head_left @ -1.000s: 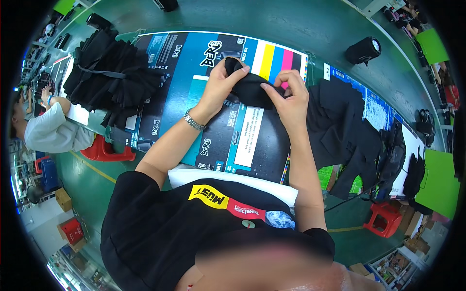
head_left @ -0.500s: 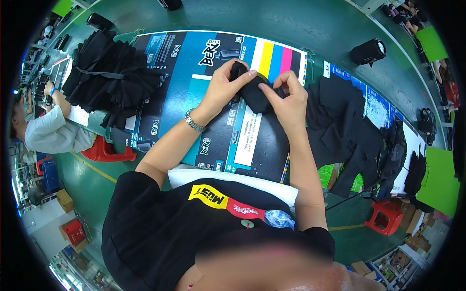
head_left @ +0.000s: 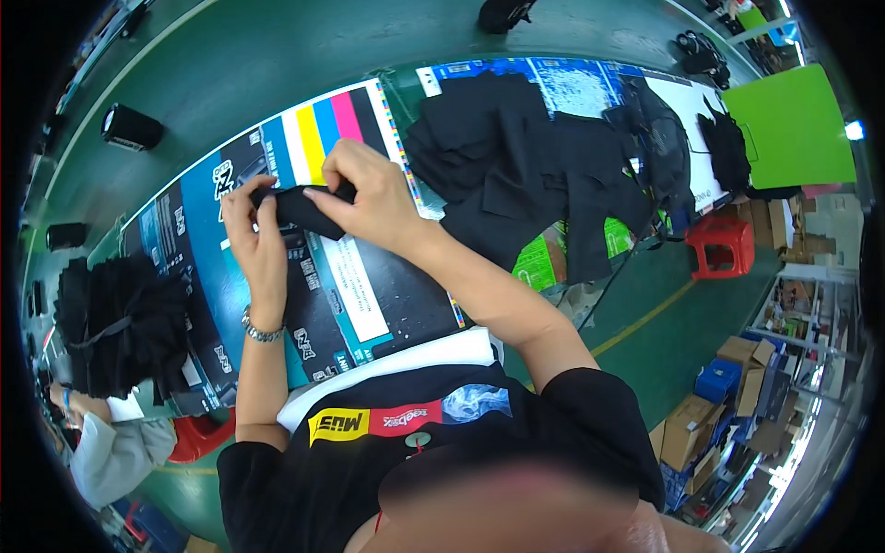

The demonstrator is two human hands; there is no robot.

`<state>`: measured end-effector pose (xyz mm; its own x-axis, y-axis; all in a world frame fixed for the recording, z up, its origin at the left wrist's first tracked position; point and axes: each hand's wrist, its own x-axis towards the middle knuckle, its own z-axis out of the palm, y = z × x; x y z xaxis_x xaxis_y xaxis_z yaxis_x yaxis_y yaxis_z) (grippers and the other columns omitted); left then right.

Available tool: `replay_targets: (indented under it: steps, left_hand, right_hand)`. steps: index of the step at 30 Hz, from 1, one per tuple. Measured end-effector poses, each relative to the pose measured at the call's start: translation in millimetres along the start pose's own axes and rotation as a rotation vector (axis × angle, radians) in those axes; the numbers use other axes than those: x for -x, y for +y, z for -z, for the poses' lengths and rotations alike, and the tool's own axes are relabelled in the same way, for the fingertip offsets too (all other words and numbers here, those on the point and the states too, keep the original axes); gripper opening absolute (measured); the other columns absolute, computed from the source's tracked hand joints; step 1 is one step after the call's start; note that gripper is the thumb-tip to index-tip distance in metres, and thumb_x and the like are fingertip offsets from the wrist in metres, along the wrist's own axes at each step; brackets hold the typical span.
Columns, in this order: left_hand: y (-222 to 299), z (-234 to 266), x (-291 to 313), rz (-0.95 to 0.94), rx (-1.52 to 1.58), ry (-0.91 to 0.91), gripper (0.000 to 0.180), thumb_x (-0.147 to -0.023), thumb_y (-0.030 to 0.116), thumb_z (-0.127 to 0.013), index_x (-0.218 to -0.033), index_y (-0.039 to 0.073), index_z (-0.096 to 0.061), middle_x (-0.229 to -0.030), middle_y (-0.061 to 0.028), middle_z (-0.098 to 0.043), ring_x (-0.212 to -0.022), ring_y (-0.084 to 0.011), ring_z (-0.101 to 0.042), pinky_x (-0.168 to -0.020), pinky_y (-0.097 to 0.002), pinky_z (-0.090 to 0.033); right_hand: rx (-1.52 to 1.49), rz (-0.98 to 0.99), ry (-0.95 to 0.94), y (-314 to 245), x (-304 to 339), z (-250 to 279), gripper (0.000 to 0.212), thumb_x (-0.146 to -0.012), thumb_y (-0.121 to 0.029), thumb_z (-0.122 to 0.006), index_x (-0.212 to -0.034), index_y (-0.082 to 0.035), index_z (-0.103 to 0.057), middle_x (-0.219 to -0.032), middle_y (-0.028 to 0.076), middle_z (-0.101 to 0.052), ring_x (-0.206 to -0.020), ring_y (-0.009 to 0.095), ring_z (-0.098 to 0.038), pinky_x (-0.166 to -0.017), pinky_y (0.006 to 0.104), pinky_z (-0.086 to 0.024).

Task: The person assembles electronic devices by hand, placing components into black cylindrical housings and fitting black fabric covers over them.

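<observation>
A small dark bundle of black cloth (head_left: pixel 309 214) is held up over the printed table sheet (head_left: pixel 217 276), between my two hands. My left hand (head_left: pixel 260 238) has its fingers curled round the bundle's left end. On the other end, my right hand (head_left: pixel 376 205) pinches the cloth between thumb and bent fingers. Whether anything is wrapped inside the bundle cannot be made out. To the left lies a thick stack of black cloth pieces (head_left: pixel 124 318) tied with a band. Loose black cloth pieces (head_left: pixel 512 152) spread over the table to the right.
A white pad (head_left: pixel 396 369) lies along the table's front edge by my body. Black cylindrical speakers (head_left: pixel 131 127) stand beyond the table. Red stools (head_left: pixel 719 247) are at both sides, a green panel (head_left: pixel 784 129) at far right. A co-worker's sleeve (head_left: pixel 120 461) shows lower left.
The view has swung toward the right, so the table appears shifted left. The bundle has been turned from upright to lengthwise between my hands, with both hands still gripping it.
</observation>
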<state>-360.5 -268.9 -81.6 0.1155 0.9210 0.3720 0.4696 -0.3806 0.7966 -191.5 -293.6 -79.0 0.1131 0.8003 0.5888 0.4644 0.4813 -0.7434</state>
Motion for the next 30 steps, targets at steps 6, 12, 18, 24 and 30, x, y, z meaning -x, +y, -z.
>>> replay_targets:
  steps: [6, 12, 18, 24, 30]
  left_hand:
    - [-2, -5, 9, 0.091, 0.541, 0.053, 0.023, -0.092, -0.002, -0.046, -0.114, -0.001, -0.053, -0.108, -0.0064, -0.055, -0.098, -0.0109, -0.054, -0.085, -0.0251, -0.044]
    - [0, -8, 13, 0.194, 1.007, -0.009, 0.023, -0.095, 0.001, -0.046, -0.118, -0.001, -0.049, -0.115, -0.0101, -0.052, -0.108, -0.0166, -0.052, -0.094, -0.0328, -0.043]
    - [-5, -9, 18, 0.293, 0.823, -0.209, 0.021, -0.091, 0.000, -0.047, -0.112, 0.000, -0.054, -0.107, -0.0070, -0.057, -0.101, -0.0136, -0.054, -0.092, -0.0280, -0.041]
    - [4, -17, 12, 0.199, 0.566, -0.177, 0.019, -0.092, 0.001, -0.049, -0.108, 0.002, -0.057, -0.100, -0.0040, -0.060, -0.099, -0.0113, -0.056, -0.088, -0.0242, -0.042]
    - [-15, -10, 5, 0.181, 0.592, -0.067, 0.020, -0.093, 0.003, -0.051, -0.111, -0.001, -0.058, -0.106, -0.0047, -0.062, -0.095, -0.0093, -0.057, -0.084, -0.0238, -0.046]
  right_hand:
    - [0.056, -0.108, -0.006, 1, 3, 0, 0.024, -0.065, 0.002, -0.062, -0.077, -0.005, -0.043, -0.075, 0.010, -0.048, -0.067, 0.028, -0.052, -0.057, 0.0365, -0.040]
    - [0.210, -0.187, 0.202, 11, 4, -1, 0.025, -0.065, -0.002, -0.063, -0.084, -0.004, -0.048, -0.087, 0.012, -0.048, -0.073, 0.028, -0.052, -0.064, 0.0357, -0.044]
    - [0.006, -0.346, 0.279, 20, -3, -2, 0.024, -0.069, -0.001, -0.065, -0.088, -0.003, -0.050, -0.079, 0.010, -0.049, -0.067, 0.020, -0.053, -0.060, 0.0313, -0.045]
    - [-0.743, -0.822, 0.205, 30, 2, -4, 0.023, -0.081, 0.004, -0.053, -0.102, 0.000, -0.061, -0.085, 0.003, -0.061, -0.066, 0.008, -0.055, -0.057, 0.0209, -0.044]
    - [-1.105, -1.006, -0.085, 16, 5, -3, 0.019, -0.089, -0.007, -0.054, -0.105, -0.002, -0.062, -0.084, 0.003, -0.062, -0.063, 0.005, -0.054, -0.049, 0.0175, -0.039]
